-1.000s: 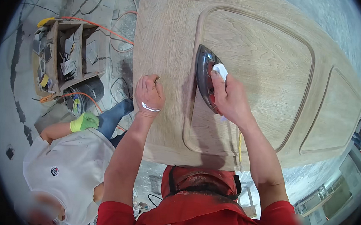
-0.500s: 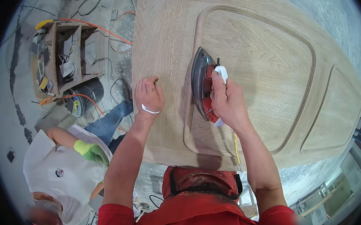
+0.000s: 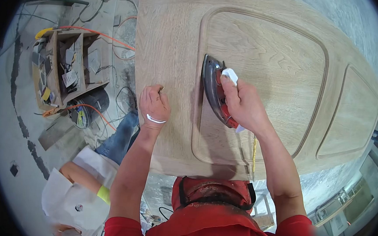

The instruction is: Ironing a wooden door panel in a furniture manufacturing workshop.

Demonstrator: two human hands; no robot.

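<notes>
The person's right grip is closed around the white handle of a dark iron with red parts. The iron is on a pale wooden panel, along the left side of its larger grooved frame, nose pointing away from the person; I cannot tell whether its sole lies flat. A yellow cord runs towards the panel's near edge. The left grip, a white band at its wrist, rests on the panel's left margin, fingers curled; I cannot tell how tightly, or whether it holds anything. At lower left is a co-worker in a white shirt, near a wooden shelf box
</notes>
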